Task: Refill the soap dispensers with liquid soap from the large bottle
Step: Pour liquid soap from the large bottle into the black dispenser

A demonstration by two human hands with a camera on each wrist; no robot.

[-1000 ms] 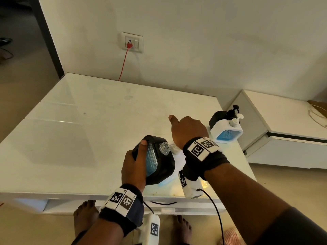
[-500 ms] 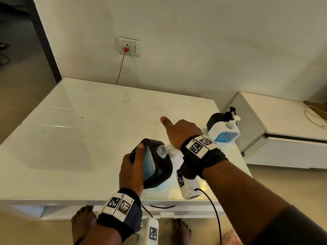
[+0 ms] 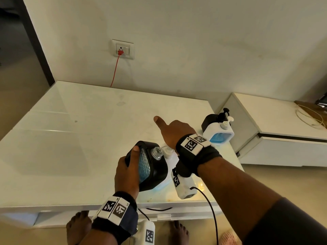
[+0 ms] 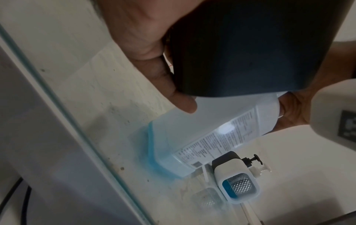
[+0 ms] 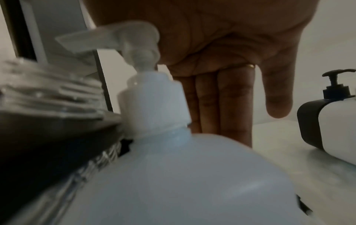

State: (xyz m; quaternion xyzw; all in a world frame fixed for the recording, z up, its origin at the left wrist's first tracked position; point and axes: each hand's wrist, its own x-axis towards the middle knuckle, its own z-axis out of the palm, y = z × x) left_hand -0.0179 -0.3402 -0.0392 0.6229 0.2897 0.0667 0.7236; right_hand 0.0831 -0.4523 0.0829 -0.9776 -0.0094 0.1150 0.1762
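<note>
Gripping the black dispenser (image 3: 150, 167) over the glass-topped white table (image 3: 70, 138) — left hand (image 3: 126, 175); right hand (image 3: 174, 131) spread.

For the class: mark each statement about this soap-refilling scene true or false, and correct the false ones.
1. The left hand grips a black dispenser. True.
2. That dispenser has its pump fitted. False: its clear threaded neck is open, with no pump on it.
3. The large bottle has a white pump on top. True.
4. The white dispenser stands at the left edge of the table. False: it stands near the right edge, with another black dispenser behind it.
5. A red cable is plugged into the wall socket. True.
</note>
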